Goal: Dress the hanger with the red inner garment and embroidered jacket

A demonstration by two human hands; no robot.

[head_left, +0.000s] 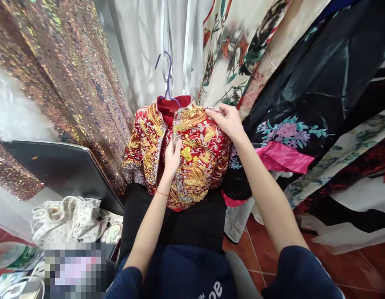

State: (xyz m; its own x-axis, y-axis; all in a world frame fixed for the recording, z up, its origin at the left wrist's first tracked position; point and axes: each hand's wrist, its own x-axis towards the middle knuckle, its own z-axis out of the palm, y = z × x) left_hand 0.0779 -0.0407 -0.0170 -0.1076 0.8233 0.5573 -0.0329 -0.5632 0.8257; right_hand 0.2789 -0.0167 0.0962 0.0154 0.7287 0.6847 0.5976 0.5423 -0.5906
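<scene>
A red jacket with gold embroidery (198, 162) hangs on a purple hanger (167, 79) in front of me, over a black garment (180, 220). My left hand (172, 158) grips the jacket's front opening edge near the middle. My right hand (228, 120) pinches the fabric at the jacket's upper right, by the shoulder. The jacket's front is open, showing a dark red lining at the collar.
Sequined gold fabric (64, 83) hangs at left, white curtains (148, 41) behind, and printed floral robes (304, 104) at right. A dark panel (64, 170) and a white dotted cloth (67, 220) lie at lower left. Red floor tiles (273, 257) show at lower right.
</scene>
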